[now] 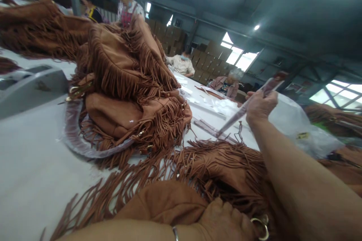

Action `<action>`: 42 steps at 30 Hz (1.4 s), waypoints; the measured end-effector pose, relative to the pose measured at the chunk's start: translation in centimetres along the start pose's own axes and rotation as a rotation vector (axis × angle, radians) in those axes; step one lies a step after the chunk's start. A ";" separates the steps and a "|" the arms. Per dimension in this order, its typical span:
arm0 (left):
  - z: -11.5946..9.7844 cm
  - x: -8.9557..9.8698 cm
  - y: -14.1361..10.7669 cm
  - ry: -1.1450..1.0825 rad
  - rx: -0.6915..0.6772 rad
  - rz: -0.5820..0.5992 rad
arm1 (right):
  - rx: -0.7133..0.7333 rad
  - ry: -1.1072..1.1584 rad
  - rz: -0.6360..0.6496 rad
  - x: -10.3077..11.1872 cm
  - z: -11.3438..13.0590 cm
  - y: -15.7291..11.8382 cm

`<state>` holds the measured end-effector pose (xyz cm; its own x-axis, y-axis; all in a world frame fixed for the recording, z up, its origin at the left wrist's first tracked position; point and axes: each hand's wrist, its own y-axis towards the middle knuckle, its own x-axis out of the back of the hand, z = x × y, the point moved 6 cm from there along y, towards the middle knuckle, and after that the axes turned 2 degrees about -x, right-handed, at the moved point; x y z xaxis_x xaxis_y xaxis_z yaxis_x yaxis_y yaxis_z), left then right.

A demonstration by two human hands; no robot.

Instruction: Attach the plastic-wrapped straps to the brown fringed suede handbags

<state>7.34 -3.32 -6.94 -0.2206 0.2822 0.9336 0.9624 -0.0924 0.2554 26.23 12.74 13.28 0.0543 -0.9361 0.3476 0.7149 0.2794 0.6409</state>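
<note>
A brown fringed bag (169, 199) lies at the bottom of the head view, its long strands spread over the white table. My left hand (226, 220), with a bracelet at the wrist, is closed on the bag beside a gold ring (261, 229). Raised above the table at the right, my right hand (261, 105) is closed around a plastic-wrapped strap (237, 115), which slants down toward other wrapped strips (207, 130). More fringed bags (121, 71) are piled at the left centre, one with a plastic-wrapped handle (75, 135).
A grey plastic holder (34, 90) stands on the white table (31, 165) at the left. Clear plastic sheeting (299, 124) bulges at the right beyond my right forearm. Several people sit or stand farther back, before stacked cardboard boxes (212, 60).
</note>
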 end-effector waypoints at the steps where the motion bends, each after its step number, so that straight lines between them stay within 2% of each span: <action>1: 0.1 -0.2 0.0 0.006 0.016 -0.018 | -0.003 0.098 -0.042 1.4 1.7 0.9; 3: 0.1 -0.6 -0.1 0.005 0.045 -0.034 | -0.003 0.260 -0.079 4.8 5.3 1.9; 4: 0.0 -0.5 -0.2 -0.001 0.049 -0.043 | -0.010 0.319 -0.051 6.5 6.9 1.9; 6: -0.3 -0.1 -0.7 -0.012 0.045 -0.046 | -0.055 0.393 0.099 9.7 9.6 0.6; 9: -0.6 1.3 -1.9 -0.080 0.069 -0.141 | -0.170 0.400 0.420 14.3 11.0 -4.8; 11: -0.7 2.3 -2.6 -0.172 0.055 -0.266 | -0.266 0.372 0.583 17.4 10.0 -9.9; 13: -0.8 3.3 -3.1 -0.346 0.024 -0.386 | -0.414 0.369 0.733 20.2 7.9 -15.5; 15: -1.0 4.2 -3.3 -0.545 0.036 -0.443 | -0.557 0.381 0.827 23.0 5.4 -20.7; 18: -2.4 5.8 -3.1 -0.768 0.105 -0.420 | -0.700 0.435 0.877 26.7 2.4 -26.8; 21: -5.5 7.8 -2.8 -0.955 0.112 -0.325 | -0.764 0.490 0.885 29.5 0.9 -30.9; 25: -9.7 9.5 -3.6 -1.181 0.156 -0.222 | -0.834 0.542 0.873 31.6 0.1 -34.6; 29: -13.3 9.2 -4.8 -1.331 0.130 -0.160 | -0.832 0.538 0.949 31.9 0.0 -37.2; 31: -14.3 8.5 -5.3 -1.394 0.180 -0.133 | -0.834 0.544 0.978 32.0 -0.1 -38.2; 35: -14.9 7.3 -6.3 -1.503 0.379 -0.074 | -0.835 0.533 1.004 32.4 -0.5 -39.6; 39: -14.4 8.4 -6.7 -1.425 0.366 -0.202 | -0.790 0.496 1.053 32.7 -0.6 -40.4; 42: -14.1 8.5 -6.9 -1.388 0.379 -0.162 | -0.766 0.493 1.041 32.4 -0.5 -40.0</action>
<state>-3.40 -13.78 2.76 -0.2122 0.9662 -0.1463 0.9741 0.2210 0.0466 -0.25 -28.90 -1.39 0.9179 -0.3934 0.0509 0.3853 0.8537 -0.3504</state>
